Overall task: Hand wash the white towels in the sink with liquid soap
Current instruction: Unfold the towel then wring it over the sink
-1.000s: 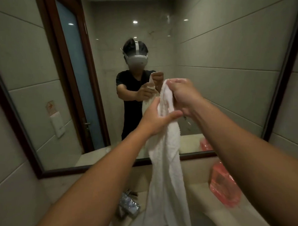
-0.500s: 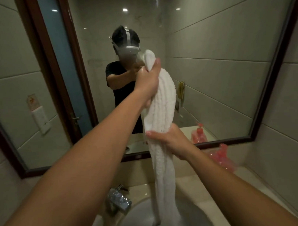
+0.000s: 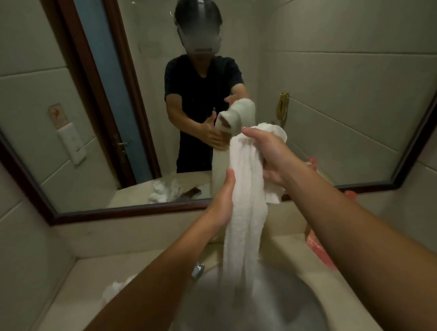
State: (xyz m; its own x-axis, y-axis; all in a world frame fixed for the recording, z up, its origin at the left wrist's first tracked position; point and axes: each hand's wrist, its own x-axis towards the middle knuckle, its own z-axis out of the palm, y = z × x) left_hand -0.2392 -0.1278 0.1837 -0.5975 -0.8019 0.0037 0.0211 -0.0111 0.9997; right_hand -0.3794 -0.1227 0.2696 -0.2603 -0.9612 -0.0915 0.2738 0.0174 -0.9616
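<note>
While the long white terry-cloth towel (image 3: 244,214) hangs as a bunched rope, its long axis runs almost straight down from the hands into the round pale sink basin (image 3: 309,308), where its lower end blurs out of clear sight. The right hand (image 3: 271,161) is the upper grip. Its fingers curl round the gathered top of the cloth, and a loose fold spills past the far side of the palm. The left hand (image 3: 222,202) is the lower grip, just beneath and to the left, with its thumb laid up the near face and its fingers behind. The dark-framed wall mirror (image 3: 333,87) shows those fingers closed round the cloth. Both grips clasp the towel; neither is spread. This looks like a wringing step, and the next move likely turns on the left grip sliding or twisting along that vertical axis while the right anchors the top. A crumpled second white towel (image 3: 115,290) lies on the beige stone table (image 3: 75,294) left of the basin. A pink plastic pouch (image 3: 317,246), probably the soap, sits at the right.
</note>
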